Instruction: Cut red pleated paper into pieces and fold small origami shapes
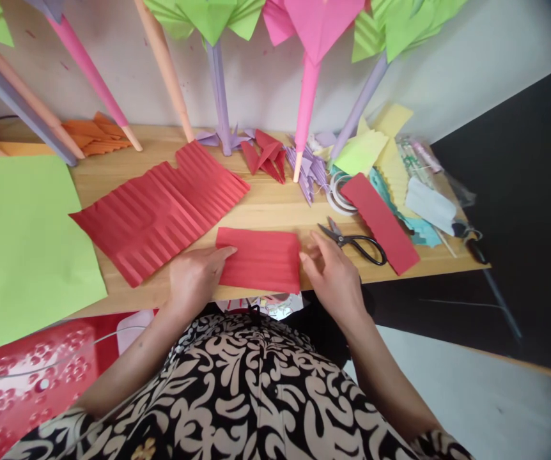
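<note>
A small red sheet of pleated paper [261, 262] lies at the table's front edge, between my two hands. My left hand [195, 276] has its fingers curled and holds the sheet down by its left edge, one fingertip on top. My right hand [333, 271] is at the opposite edge, fingers bent and apart, with the fingertips at or just touching the paper. Right beside that hand lie black-handled scissors [359, 243], blades pointing left. A larger, creased red sheet [160, 214] rests above my left hand.
Light green paper [26, 249] covers the table's left end. At the right are a folded red strip [381, 223], white tape rolls [340, 197] and yellow paper [393, 172]. Paper flowers on stems, one a pink stem [308, 102], lean along the back, near a red folded piece [266, 156].
</note>
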Demonstrator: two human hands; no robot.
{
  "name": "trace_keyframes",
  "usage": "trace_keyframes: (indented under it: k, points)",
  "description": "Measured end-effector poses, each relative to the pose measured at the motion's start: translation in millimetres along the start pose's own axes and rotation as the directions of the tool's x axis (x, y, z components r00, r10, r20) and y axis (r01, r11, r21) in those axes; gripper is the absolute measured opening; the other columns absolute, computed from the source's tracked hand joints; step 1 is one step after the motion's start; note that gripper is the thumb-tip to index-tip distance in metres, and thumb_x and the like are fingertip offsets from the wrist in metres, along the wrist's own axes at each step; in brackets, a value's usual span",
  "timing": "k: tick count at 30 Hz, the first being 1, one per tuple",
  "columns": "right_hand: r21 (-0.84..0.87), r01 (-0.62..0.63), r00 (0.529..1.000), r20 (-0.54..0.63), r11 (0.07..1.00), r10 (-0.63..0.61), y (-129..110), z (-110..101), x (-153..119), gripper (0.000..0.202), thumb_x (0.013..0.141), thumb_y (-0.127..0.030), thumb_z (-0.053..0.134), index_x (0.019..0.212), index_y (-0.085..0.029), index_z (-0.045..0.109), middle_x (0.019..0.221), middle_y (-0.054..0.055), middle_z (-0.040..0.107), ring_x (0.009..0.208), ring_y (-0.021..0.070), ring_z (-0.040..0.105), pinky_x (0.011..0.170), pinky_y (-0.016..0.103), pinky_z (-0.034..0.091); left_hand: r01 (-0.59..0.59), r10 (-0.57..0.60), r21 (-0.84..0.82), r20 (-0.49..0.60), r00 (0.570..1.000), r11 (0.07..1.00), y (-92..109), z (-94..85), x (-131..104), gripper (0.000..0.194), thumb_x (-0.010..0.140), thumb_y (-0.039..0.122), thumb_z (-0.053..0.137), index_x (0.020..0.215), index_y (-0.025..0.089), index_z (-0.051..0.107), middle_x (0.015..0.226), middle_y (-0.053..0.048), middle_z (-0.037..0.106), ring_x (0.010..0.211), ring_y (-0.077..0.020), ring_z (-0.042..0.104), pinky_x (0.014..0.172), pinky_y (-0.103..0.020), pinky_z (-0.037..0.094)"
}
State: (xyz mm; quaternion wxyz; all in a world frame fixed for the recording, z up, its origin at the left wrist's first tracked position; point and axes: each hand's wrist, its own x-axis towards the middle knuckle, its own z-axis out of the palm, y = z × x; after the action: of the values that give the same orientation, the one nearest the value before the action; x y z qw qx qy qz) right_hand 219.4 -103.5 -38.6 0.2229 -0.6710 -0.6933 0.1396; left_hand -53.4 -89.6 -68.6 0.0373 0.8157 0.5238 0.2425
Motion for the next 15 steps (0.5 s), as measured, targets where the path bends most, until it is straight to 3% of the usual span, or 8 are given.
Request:
trace_keyframes:
  k: [7, 15]
  points:
    - [-0.019, -0.024, 0.993, 0.117, 1.0, 0.027, 4.0, 3.4, 29.0, 0.018, 0.093, -0.023, 0.051, 0.095, -0.021, 0.069, 0.091, 0.007, 0.075, 0.085, 0.024, 0.068, 0.078, 0.034, 0.048, 0.006, -0.006, 0.033, -0.002, 1.0, 0.999, -1.2, 0.7, 0.2, 0.032, 0.094, 0.014, 0.052, 0.106, 0.024, 0.08, 0.1, -0.003, 0.081, 0.078, -0.0227, 0.077, 0.059, -0.028, 0.052]
    - [-0.066, -0.056, 0.981, 0.183, 0.996, 0.067, 2.9, 1.9, 32.1, 0.018, 0.095, -0.023, 0.048, 0.092, -0.022, 0.065, 0.093, 0.005, 0.074, 0.086, 0.0227, 0.066, 0.076, 0.034, 0.044, -0.058, 0.057, 0.024, 0.036, 0.998, 0.998, -4.8, -0.6, 0.0, 0.036, 0.098, 0.017, 0.046, 0.108, 0.023, 0.08, 0.1, -0.004, 0.081, 0.078, -0.0227, 0.076, 0.062, -0.029, 0.053]
